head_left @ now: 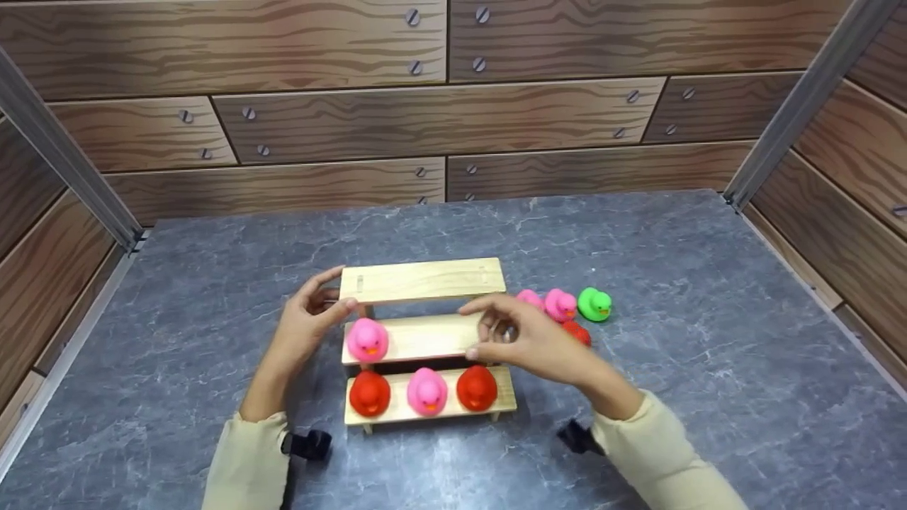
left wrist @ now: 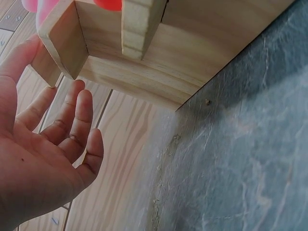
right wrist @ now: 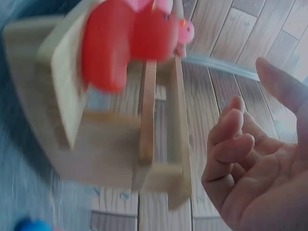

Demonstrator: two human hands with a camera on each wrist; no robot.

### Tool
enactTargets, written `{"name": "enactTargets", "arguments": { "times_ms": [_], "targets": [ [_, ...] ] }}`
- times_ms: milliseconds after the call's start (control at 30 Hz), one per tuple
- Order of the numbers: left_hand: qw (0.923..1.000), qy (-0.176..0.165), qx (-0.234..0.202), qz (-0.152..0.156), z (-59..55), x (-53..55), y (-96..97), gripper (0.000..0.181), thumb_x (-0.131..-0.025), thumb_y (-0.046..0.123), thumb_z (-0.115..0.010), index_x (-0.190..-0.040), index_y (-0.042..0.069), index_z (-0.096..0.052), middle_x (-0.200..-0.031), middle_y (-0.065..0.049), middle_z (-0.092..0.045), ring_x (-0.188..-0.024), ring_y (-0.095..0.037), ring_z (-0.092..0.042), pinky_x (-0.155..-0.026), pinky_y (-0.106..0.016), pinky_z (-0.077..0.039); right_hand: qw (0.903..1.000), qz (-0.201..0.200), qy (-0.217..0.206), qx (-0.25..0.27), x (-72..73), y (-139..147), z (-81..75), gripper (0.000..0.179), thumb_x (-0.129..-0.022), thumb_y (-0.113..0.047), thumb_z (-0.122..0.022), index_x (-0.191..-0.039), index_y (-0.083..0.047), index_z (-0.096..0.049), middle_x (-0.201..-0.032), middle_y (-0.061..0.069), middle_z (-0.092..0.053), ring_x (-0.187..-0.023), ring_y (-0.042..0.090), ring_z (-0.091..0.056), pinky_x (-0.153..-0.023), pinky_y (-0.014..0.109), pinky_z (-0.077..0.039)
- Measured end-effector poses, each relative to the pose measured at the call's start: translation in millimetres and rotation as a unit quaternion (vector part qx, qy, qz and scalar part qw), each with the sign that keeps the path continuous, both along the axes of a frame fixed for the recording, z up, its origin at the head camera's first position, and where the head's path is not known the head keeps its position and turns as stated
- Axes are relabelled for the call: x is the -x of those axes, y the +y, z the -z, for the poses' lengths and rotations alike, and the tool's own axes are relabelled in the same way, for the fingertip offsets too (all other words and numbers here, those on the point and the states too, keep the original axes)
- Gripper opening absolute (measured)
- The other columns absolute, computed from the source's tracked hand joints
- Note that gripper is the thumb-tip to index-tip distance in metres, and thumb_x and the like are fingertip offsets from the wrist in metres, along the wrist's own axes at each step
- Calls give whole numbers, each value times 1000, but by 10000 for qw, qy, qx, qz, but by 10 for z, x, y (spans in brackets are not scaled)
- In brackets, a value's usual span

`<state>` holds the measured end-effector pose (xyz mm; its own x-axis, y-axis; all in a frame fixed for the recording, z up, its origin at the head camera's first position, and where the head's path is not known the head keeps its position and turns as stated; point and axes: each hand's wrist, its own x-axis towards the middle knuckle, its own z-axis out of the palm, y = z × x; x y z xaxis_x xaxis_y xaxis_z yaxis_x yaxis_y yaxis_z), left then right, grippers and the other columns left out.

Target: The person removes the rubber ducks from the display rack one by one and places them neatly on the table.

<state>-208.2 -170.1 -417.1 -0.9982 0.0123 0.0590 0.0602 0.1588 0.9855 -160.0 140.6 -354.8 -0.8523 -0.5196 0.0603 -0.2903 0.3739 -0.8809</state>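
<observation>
A three-tier wooden shelf [head_left: 422, 279] stands on the table. My left hand [head_left: 301, 319] is at the left end of its top plank, thumb at the front corner and index finger at the back, pinching the plank between them. On the middle tier sits a pink rubber duck [head_left: 368, 340], at the left. A red duck [head_left: 369, 394], another pink duck [head_left: 427, 392] and a second red duck [head_left: 477, 388] line the bottom tier. Over the middle tier's right end hovers my right hand [head_left: 528, 340], thumb and index finger apart with nothing between them; its other fingers are loosely bent.
Right of the shelf, partly behind my right hand, are two pink ducks [head_left: 560, 304], a green duck [head_left: 594, 304] and a red duck [head_left: 577, 333]. A blurred blue thing [right wrist: 33, 225] shows low in the right wrist view. Wood-patterned walls [head_left: 446, 120] surround the grey table [head_left: 248, 255].
</observation>
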Motion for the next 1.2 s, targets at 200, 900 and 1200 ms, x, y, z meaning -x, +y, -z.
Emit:
{"name": "enactTargets", "arguments": {
  "times_ms": [200,900,1200],
  "targets": [
    [9999,-5,-85,95,17,30,36,55,-88,5,-68,-139,10,-50,-101,-8,-67,-84,-10,-62,-80,-22,-48,9997,-79,-100,190,-21,-236,44,46,-83,-19,-76,-123,-3,-59,-85,0,-56,-74,12,-48,-67,18,-40],
    [10000,12,-42,64,-10,25,8,53,-89,6,-67,-139,11,-50,-103,-12,-67,-86,-11,-61,-79,-22,-47,9992,-128,-375,-11,73,-765,94,45,-82,-20,-76,-124,-10,-60,-91,1,-52,-72,12,-48,-69,22,-42],
    [10000,-38,72,48,-2,-1,-11,54,-89,9,-68,-140,12,-50,-109,-17,-66,-88,-11,-62,-80,-23,-47,9991,-71,-412,-77,102,-901,163,54,-81,-17,-77,-129,-5,-56,-87,2,-53,-75,12,-48,-71,21,-41]
  ]
}}
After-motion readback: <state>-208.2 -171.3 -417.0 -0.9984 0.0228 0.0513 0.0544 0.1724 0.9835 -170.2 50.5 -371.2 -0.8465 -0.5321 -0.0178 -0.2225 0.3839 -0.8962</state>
